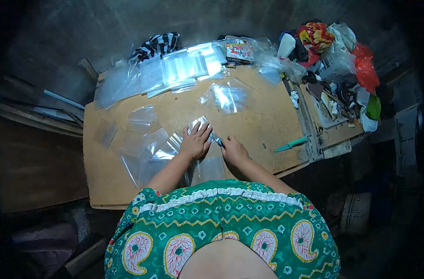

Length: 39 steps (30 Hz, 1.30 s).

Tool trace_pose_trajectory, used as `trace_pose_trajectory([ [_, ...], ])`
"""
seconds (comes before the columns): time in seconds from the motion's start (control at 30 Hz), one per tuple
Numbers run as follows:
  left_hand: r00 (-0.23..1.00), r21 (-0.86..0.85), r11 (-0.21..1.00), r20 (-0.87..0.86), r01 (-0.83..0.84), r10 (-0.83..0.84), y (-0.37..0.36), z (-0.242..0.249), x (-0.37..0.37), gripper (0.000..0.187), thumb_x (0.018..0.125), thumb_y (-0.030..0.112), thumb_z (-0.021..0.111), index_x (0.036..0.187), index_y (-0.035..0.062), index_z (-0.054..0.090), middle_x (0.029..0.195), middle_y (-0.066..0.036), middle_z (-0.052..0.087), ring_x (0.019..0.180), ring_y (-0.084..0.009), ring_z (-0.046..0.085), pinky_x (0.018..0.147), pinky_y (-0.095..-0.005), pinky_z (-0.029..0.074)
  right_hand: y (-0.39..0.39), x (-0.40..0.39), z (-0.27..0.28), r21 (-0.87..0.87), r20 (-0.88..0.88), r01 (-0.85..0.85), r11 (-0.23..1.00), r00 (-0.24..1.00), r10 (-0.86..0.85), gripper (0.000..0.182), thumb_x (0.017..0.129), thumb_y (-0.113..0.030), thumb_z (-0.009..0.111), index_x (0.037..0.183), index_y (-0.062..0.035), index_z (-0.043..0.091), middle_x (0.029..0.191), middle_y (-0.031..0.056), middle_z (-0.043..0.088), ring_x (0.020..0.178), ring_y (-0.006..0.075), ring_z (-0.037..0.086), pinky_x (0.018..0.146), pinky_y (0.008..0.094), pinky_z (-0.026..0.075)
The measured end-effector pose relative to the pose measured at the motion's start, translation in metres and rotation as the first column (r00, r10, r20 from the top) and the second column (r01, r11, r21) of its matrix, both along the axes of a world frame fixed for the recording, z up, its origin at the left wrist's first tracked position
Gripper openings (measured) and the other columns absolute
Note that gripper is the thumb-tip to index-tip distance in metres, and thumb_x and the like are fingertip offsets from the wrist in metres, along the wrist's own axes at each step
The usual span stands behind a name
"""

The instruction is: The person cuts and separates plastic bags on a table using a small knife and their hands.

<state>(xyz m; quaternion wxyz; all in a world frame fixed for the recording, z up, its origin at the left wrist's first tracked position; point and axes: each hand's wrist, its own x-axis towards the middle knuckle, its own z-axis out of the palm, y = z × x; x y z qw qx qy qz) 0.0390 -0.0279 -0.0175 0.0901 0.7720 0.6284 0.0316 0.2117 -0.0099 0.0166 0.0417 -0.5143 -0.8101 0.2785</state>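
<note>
My left hand (196, 140) lies flat with its fingers spread on a clear plastic sheet (201, 122) on the wooden table (272, 102). Just right of it, my right hand (234, 149) is closed round the blue handle of a tool (218, 141), whose far end touches the sheet. What kind of tool it is cannot be made out for certain. More clear plastic pieces (142, 153) lie loosely spread to the left of my left hand and under my left forearm. Another small pile of clear plastic (228, 97) rests beyond my hands.
A stack of clear plastic sheets (179, 67) and a printed box (239, 49) line the far edge. A green knife (290, 144) lies at the right. Bags, cloths and a tray of odds and ends (330, 111) crowd the far right.
</note>
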Motion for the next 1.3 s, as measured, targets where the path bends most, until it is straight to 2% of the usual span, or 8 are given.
trace_pose_trajectory([
  [0.47,0.997,-0.037,0.999,0.075,-0.02,0.022,0.002,0.009,-0.003,0.052,0.077,0.027,0.043,0.124,0.0088,0.029,0.132,-0.012,0.021,0.122,-0.0312,0.018,0.094,-0.0526,0.015,0.075,-0.039,-0.018,0.064,-0.114,0.055,0.996,0.992,-0.047,0.023,0.073,-0.021,0.053,0.091,-0.006,0.051,0.096,0.0174,0.046,0.083,0.0348,0.052,0.071,0.0419,0.043],
  [0.6,0.842,0.24,0.92,0.52,-0.31,0.148,0.004,-0.019,-0.023,0.056,0.07,0.016,0.052,0.12,0.0048,0.03,0.127,-0.018,0.026,0.119,-0.0339,0.021,0.096,-0.0434,0.02,0.054,-0.055,-0.001,0.015,-0.033,-0.013,1.0,0.999,0.013,0.03,0.071,-0.026,0.058,0.09,-0.0036,0.05,0.098,0.0202,0.045,0.087,0.0352,0.051,0.071,0.0413,0.043],
  [0.83,0.75,-0.245,0.731,0.026,-0.636,0.661,0.001,0.041,-0.045,0.05,0.062,0.033,0.069,0.095,0.0035,0.046,0.113,-0.016,0.043,0.096,-0.0304,0.049,0.073,-0.0379,0.042,0.087,-0.052,-0.022,-0.108,0.042,0.05,0.993,0.998,-0.046,0.021,0.068,-0.016,0.056,0.086,-0.0032,0.055,0.088,0.0195,0.056,0.082,0.0353,0.053,0.071,0.0424,0.042],
  [1.07,0.708,-0.369,0.728,0.219,-0.577,0.672,-0.001,0.003,-0.065,0.044,0.063,0.03,0.068,0.091,0.0,0.051,0.084,-0.014,0.058,0.072,-0.0229,0.058,0.062,-0.0353,0.046,0.113,-0.023,0.002,0.203,-0.123,0.267,0.942,0.961,-0.246,0.027,0.071,-0.024,0.056,0.086,-0.0019,0.054,0.09,0.0207,0.053,0.078,0.0357,0.053,0.07,0.0431,0.042],
  [1.13,0.287,-0.602,0.623,0.564,-0.499,0.775,-0.006,-0.001,-0.062,0.033,0.071,0.023,0.063,0.091,-0.0008,0.052,0.083,-0.011,0.057,0.07,-0.0173,0.057,0.059,-0.0288,0.047,0.099,-0.024,-0.005,0.036,-0.197,0.17,0.985,0.967,-0.16,0.034,0.071,-0.029,0.058,0.087,-0.0003,0.053,0.094,0.0215,0.051,0.078,0.0365,0.052,0.069,0.0425,0.042],
  [1.17,0.289,-0.599,0.626,0.566,-0.499,0.772,-0.01,-0.004,-0.058,0.033,0.071,0.023,0.063,0.091,-0.0008,0.052,0.083,-0.011,0.057,0.07,-0.0173,0.057,0.059,-0.0288,0.047,0.08,-0.031,-0.016,0.048,-0.265,0.266,0.963,0.933,-0.245,0.038,0.069,-0.034,0.058,0.084,0.0005,0.054,0.084,0.021,0.055,0.078,0.0352,0.053,0.067,0.0403,0.042],
  [1.23,-0.284,-0.646,0.71,0.762,-0.281,0.581,-0.014,-0.004,-0.047,0.022,0.079,0.015,0.054,0.095,0.0007,0.051,0.08,-0.008,0.054,0.069,-0.0137,0.055,0.059,-0.0242,0.047,0.06,-0.036,-0.014,-0.222,-0.322,0.177,0.959,0.915,-0.244,0.044,0.067,-0.045,0.058,0.075,-0.001,0.058,0.069,0.0194,0.057,0.068,0.0314,0.057,0.062,0.0366,0.042],
  [1.3,-0.398,-0.65,0.71,0.747,-0.271,0.532,-0.017,0.002,-0.038,0.019,0.081,0.012,0.05,0.097,0.0013,0.05,0.079,-0.007,0.053,0.069,-0.0147,0.056,0.06,-0.0247,0.048,0.051,-0.037,-0.028,-0.511,-0.366,0.105,0.853,0.871,-0.327,0.046,0.069,-0.047,0.057,0.069,-0.0013,0.058,0.061,0.011,0.057,0.057,0.021,0.054,0.054,0.0309,0.042],
])
